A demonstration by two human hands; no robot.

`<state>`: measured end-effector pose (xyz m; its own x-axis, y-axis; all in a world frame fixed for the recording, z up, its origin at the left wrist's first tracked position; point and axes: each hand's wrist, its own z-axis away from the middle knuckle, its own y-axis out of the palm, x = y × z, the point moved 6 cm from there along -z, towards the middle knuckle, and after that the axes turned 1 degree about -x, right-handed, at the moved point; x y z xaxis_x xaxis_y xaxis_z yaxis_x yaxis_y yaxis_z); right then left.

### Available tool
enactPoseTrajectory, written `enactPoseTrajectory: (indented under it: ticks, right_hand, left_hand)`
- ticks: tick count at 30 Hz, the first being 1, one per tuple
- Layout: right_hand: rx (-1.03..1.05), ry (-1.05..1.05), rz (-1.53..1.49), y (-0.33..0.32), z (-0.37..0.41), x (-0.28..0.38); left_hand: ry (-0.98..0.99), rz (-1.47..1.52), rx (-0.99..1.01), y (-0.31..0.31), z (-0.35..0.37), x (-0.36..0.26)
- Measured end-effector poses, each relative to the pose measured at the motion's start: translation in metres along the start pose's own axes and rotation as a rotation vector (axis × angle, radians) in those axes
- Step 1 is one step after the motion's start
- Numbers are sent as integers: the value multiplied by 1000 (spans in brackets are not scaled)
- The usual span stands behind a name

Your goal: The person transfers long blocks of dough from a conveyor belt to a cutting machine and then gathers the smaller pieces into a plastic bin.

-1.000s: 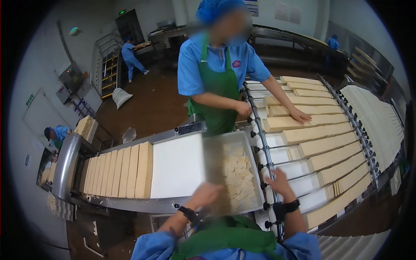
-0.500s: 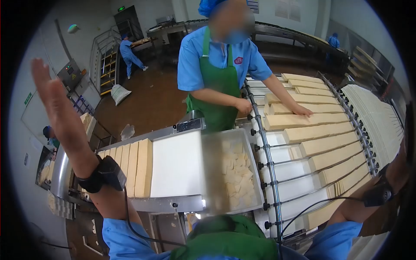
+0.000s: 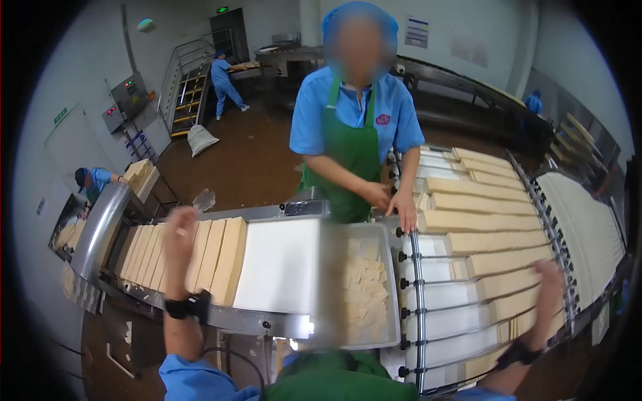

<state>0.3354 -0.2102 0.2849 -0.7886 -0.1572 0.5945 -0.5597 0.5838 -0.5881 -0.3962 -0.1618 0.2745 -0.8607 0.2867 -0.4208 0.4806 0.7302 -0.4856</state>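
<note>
My left hand (image 3: 178,244), smeared by motion, is raised in front of a row of long cream-coloured bars (image 3: 231,257) standing side by side on the left conveyor. No object shows in it. On the other side, my right hand (image 3: 549,284) is over the lower right of the lane table, overlapping the ends of long cream-coloured stacks (image 3: 508,260). Its fingers are blurred too. Metal rods divide these lanes, and some thin pieces (image 3: 515,327) stand at one stack's near end.
A white bin (image 3: 394,287) of thin broken pieces stands between conveyor and lane table. Opposite me a co-worker in a green apron (image 3: 348,160) has both hands by the table's rail (image 3: 419,301). A white ribbed sheet (image 3: 582,220) lies right. Other people work farther back.
My left hand has come down and right, from high at the left to the bars. My right arm has swung inward over the stacks. The co-worker's hand has withdrawn from the stacks to the rail.
</note>
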Motion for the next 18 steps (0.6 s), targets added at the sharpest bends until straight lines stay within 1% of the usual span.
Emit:
enactPoseTrajectory:
  ticks: [1, 2, 3, 4, 5, 7, 8, 9, 10, 11, 13, 14, 15, 16, 17, 18]
  right_hand:
    - [203, -42, -152, 54, 17, -8]
    - [332, 132, -162, 106, 42, -11]
    - [440, 105, -27, 151, 64, -6]
    - [594, 155, -115, 193, 85, -3]
    - [513, -25, -128, 232, 108, -23]
    - [465, -46, 22, 278, 144, -35]
    - [475, -51, 26, 297, 159, -40]
    - [423, -115, 150, 309, 171, -44]
    - [371, -181, 272, 312, 179, -44]
    - [385, -192, 274, 313, 184, -43]
    - [577, -64, 487, 323, 188, -46]
    - [544, -91, 540, 319, 186, -37]
    - [577, -124, 530, 322, 184, -35]
    - [586, -62, 546, 322, 181, -45]
    - [608, -6, 564, 324, 181, -53]
    - [604, 0, 571, 323, 181, -53]
  left_hand:
    - [-276, 109, 160, 36, 37, 19]
    - [-348, 104, 348, 71, 71, 18]
    - [-327, 294, 464, 110, 113, 19]
    - [-366, 234, 758, 133, 138, -6]
    - [-273, 364, 798, 160, 175, -8]
    - [-364, 437, 927, 191, 231, -23]
    - [-405, 466, 972, 197, 250, -33]
    - [-446, 495, 1015, 201, 268, -42]
    - [-461, 501, 1011, 207, 294, -45]
    - [-466, 549, 1012, 219, 324, -44]
    - [-493, 590, 988, 229, 344, -40]
    - [-416, 627, 1073, 229, 354, -45]
    - [-351, 662, 1152, 227, 365, -53]
    - [-324, 645, 1316, 224, 356, -67]
    - [-305, 684, 1384, 239, 370, -69]
    - [-245, 797, 1478, 257, 386, -72]
